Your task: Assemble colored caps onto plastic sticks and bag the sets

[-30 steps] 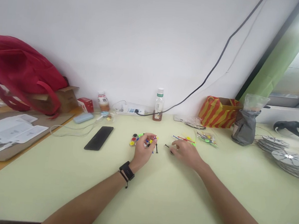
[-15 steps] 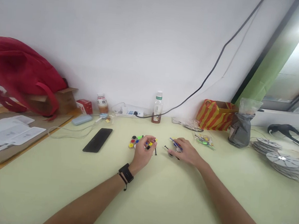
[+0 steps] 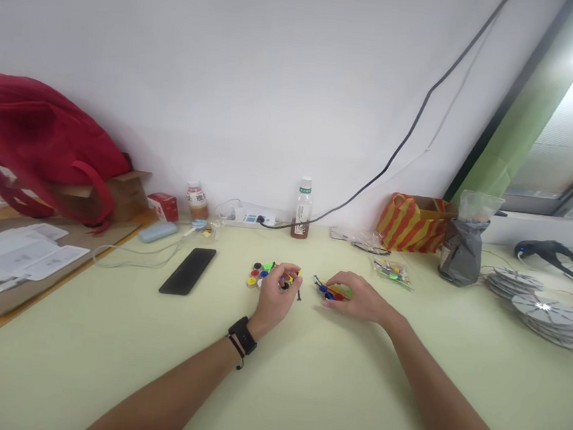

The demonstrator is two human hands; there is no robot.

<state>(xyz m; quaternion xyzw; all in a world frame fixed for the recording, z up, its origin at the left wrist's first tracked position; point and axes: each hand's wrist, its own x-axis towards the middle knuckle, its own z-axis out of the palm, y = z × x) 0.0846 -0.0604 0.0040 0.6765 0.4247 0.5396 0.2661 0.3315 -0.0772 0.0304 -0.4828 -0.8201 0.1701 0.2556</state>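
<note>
My left hand (image 3: pixel 275 298) is over a cluster of small round coloured pieces (image 3: pixel 256 274), its fingers curled and pinched around a small yellow piece (image 3: pixel 300 272). A thin black pin-like piece (image 3: pixel 299 295) lies on the table just under its fingertips. To the right, my right hand (image 3: pixel 359 298) rests low on the tabletop. Its thumb and fingers close around a small bunch of thin blue, yellow, red and green pieces (image 3: pixel 325 289); the palm hides part of the bunch. A gap separates the two hands.
A black phone (image 3: pixel 188 271) lies to the left. Behind stand a drink bottle (image 3: pixel 303 210) and a power strip (image 3: pixel 253 221). On the right are a bag of coloured parts (image 3: pixel 392 272), a striped bag (image 3: pixel 408 226), a grey bag (image 3: pixel 461 257) and stacked discs (image 3: pixel 545 318).
My right hand's grip has shifted; red, yellow and green pieces now show beside the blue one, and the black pin in front of it is gone from sight. My left hand has barely moved.
</note>
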